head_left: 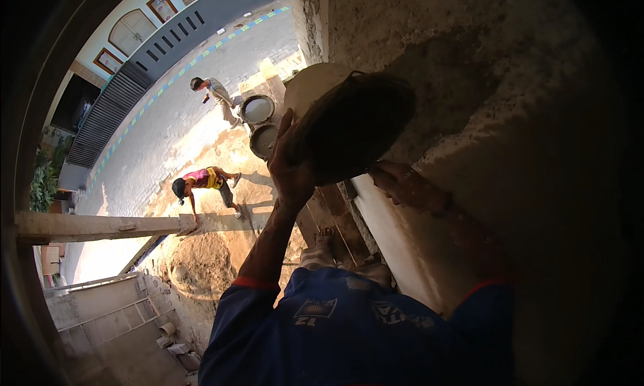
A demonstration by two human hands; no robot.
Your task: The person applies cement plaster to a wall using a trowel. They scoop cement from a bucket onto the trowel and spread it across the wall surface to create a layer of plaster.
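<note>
A mortar-coated bucket (355,121), pale on its side with a dark, shadowed round face toward me, is tilted up against the rough wall in front of me. My left hand (290,164) grips its left side, fingers wrapped round it. My right hand (402,185) is at its lower right edge with curled fingers on the rim, partly in shadow. Two round buckets (257,109) of grey material stand below on planks, left of the held bucket. My feet (323,235) are on a wooden board (335,211).
A rough plastered wall (483,64) fills the right. Below left, a person (206,179) in maroon and yellow bends by a timber beam (107,227); another person (218,97) stands on the paving near the buckets. A sand heap (194,262), gate (107,128) and ladder-like frame (121,319) are also visible.
</note>
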